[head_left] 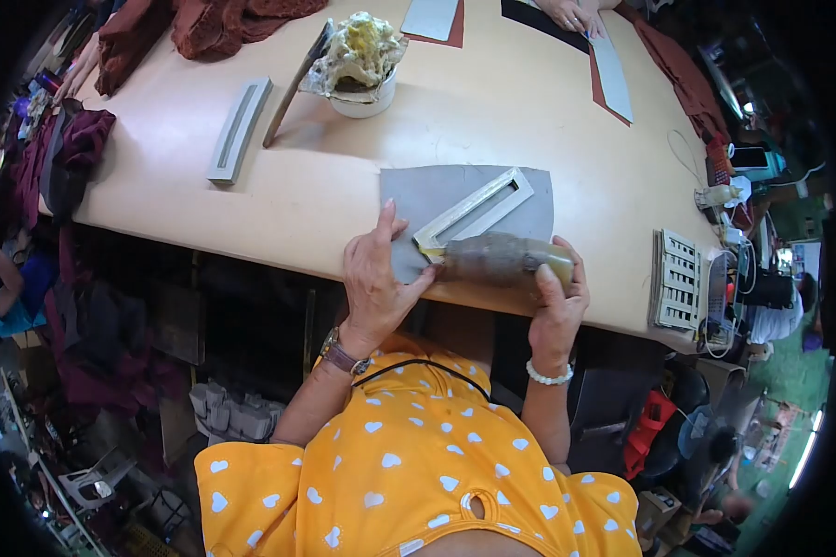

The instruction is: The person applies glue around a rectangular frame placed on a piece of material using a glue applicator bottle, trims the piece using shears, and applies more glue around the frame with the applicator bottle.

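A grey sheet [539, 200] lies near the table's front edge. On it rests a pale slotted frame [474, 212], set diagonally. A brownish, bottle-like object [497, 257] lies sideways over the lower part of the sheet, its narrow tip at the frame's lower left end. My right hand [559, 283] is wrapped round the wide greenish end of this bottle. My left hand [376, 265] is at the sheet's left edge, with thumb and index finger apart and the thumb tip close to the bottle's tip. Its other fingers are partly hidden.
A white tub [362, 102] topped with a yellowish mass, a dark stick [293, 88] and another slotted frame [240, 130] stand farther back. Slotted pieces [675, 278] are stacked at right. A co-worker's hand [574, 17] touches a pale strip [611, 79] at the far side.
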Demonstrator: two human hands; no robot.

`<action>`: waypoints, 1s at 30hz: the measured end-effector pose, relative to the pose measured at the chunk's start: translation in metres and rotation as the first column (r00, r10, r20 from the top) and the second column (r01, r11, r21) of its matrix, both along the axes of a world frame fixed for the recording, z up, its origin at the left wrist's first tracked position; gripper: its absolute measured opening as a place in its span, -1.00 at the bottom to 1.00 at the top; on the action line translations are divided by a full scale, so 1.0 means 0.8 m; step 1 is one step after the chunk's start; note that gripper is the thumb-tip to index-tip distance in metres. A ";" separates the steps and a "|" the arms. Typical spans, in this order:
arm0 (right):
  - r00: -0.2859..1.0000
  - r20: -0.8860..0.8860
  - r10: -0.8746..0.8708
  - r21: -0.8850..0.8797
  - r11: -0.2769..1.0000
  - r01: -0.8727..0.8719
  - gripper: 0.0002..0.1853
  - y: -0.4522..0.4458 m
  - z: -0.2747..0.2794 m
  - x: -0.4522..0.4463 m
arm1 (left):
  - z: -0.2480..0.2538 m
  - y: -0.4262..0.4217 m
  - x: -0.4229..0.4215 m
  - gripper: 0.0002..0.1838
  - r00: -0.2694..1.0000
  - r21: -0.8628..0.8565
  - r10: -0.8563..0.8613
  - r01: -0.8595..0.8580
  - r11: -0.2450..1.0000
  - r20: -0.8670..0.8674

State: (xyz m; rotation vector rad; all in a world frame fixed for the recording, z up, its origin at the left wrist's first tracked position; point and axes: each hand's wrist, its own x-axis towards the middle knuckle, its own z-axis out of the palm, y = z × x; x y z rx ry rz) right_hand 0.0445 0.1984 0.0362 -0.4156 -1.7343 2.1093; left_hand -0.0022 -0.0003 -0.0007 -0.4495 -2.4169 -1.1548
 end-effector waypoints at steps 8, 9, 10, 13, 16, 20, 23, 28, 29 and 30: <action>0.958 -0.159 -0.237 -0.040 0.971 0.234 -0.55 0.085 -0.011 -0.012 | 0.000 0.002 -0.002 -0.07 0.999 0.006 -0.002 0.003 1.000 -0.042; 0.954 -0.174 -0.245 0.038 0.966 0.255 -0.54 0.092 -0.013 -0.013 | -0.001 0.002 -0.002 -0.09 0.999 0.003 -0.004 0.004 1.000 -0.043; 0.949 -0.191 -0.251 0.115 0.954 0.276 -0.53 0.095 -0.015 -0.013 | -0.001 0.001 -0.002 -0.10 0.999 0.000 -0.005 0.005 1.000 -0.044; 0.952 -0.221 -0.214 0.315 0.908 0.277 -0.50 0.094 -0.017 -0.010 | 0.002 0.002 -0.002 -0.12 0.999 -0.020 0.000 -0.001 1.000 -0.046; 0.955 -0.225 -0.194 0.463 0.841 0.280 -0.46 0.082 -0.015 -0.003 | 0.001 0.002 -0.002 -0.09 0.998 -0.032 0.001 -0.002 0.999 -0.057; 0.934 -0.348 -0.079 0.634 0.715 0.296 -0.47 0.083 -0.025 0.001 | 0.000 0.002 -0.002 -0.11 0.999 -0.034 0.003 -0.005 0.999 -0.041; 0.929 -0.367 0.035 0.765 0.579 0.281 -0.49 0.082 -0.016 0.002 | 0.000 0.003 -0.002 -0.12 0.999 -0.036 0.002 -0.004 0.999 -0.036; 0.898 -0.331 0.290 0.910 0.348 0.223 -0.53 0.066 -0.003 0.014 | 0.002 0.003 -0.002 -0.12 0.999 -0.039 0.004 -0.005 0.999 -0.037; 0.886 -0.344 0.311 0.901 0.375 0.218 -0.54 0.063 -0.002 0.015 | 0.001 0.003 -0.002 -0.12 0.999 -0.039 0.004 -0.006 0.999 -0.038; 0.898 -0.351 0.267 0.875 0.436 0.212 -0.53 0.063 0.001 0.016 | 0.001 0.003 -0.002 -0.12 0.999 -0.039 0.004 -0.006 0.999 -0.038</action>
